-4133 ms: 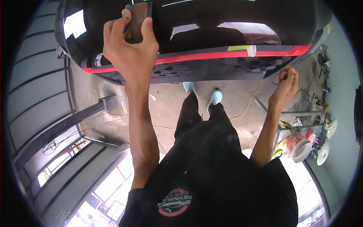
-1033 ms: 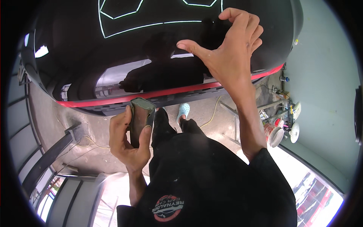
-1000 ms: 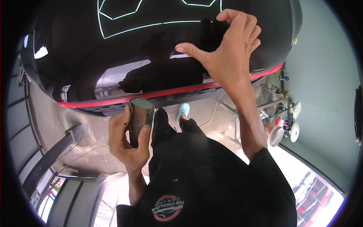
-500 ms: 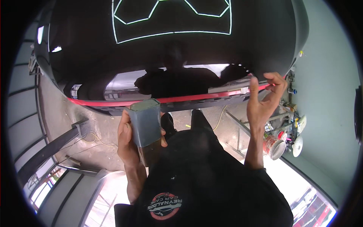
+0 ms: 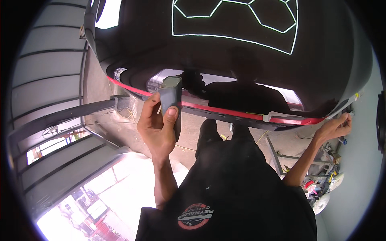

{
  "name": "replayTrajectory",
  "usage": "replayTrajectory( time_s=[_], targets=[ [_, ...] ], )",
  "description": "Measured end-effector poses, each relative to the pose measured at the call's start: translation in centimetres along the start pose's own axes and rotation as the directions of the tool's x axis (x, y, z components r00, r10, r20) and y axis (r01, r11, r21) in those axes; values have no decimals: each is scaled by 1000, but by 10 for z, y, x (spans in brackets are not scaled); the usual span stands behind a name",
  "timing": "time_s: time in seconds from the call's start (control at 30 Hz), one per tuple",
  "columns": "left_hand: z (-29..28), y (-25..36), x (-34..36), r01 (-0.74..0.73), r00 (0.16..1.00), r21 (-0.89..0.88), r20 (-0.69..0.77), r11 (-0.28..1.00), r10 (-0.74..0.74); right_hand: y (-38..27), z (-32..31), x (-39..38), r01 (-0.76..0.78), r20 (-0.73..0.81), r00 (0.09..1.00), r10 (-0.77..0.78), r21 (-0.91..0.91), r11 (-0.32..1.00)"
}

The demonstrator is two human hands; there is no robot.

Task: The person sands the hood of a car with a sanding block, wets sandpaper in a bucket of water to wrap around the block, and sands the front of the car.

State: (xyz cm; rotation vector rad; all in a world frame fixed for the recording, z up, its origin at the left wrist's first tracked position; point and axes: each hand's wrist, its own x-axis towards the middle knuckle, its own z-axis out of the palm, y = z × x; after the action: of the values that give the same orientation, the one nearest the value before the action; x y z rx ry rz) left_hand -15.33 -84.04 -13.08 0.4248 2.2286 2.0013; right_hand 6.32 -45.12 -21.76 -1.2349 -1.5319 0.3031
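My left hand point(image 5: 159, 124) is wrapped round a grey, box-shaped block point(image 5: 171, 98), its small greenish end facing up. The block is held upright and overlaps the near edge of a glossy black car panel point(image 5: 193, 52); whether it touches the panel cannot be told. Along that edge runs a strip of red tape point(image 5: 225, 109), with a small pale tab point(image 5: 266, 117) on it. My right hand point(image 5: 335, 127) is stretched out beyond the panel's right end, beside the wall. Its fingers are curled in, and what they hold, if anything, is hidden.
A grey metal beam point(image 5: 68, 116) reaches in from the left over the concrete floor. At the right, a metal stand point(image 5: 277, 156) and several supplies, including a red-rimmed container point(image 5: 309, 185), stand by the pale wall point(image 5: 362, 160). Hexagonal lights reflect in the panel.
My view has shifted, so the panel appears farther right. The left hand has turned the block, showing a narrower side. My right hand has moved outward to the right, its fingers now curled.
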Motion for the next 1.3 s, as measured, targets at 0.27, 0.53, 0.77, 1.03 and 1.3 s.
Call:
replayTrajectory(
  time_s=[0.27,0.53,0.77,1.03,1.3],
  targets=[
    [11,-4,3,-46,996,233,-60,971,62,-8,25,-8,-226,-30,969,244,287,931],
    [23,3,9,-140,988,322,-13,936,152,-15,19,-9,-270,-18,961,276,166,949],
    [32,5,8,-312,942,638,111,704,317,-8,15,-4,-308,9,950,312,183,934],
    [44,2,8,-322,930,680,98,659,355,3,10,1,-266,18,964,265,32,963],
    [49,-3,-3,-316,924,735,95,599,371,3,8,5,-377,19,925,379,144,915]
  ],
)
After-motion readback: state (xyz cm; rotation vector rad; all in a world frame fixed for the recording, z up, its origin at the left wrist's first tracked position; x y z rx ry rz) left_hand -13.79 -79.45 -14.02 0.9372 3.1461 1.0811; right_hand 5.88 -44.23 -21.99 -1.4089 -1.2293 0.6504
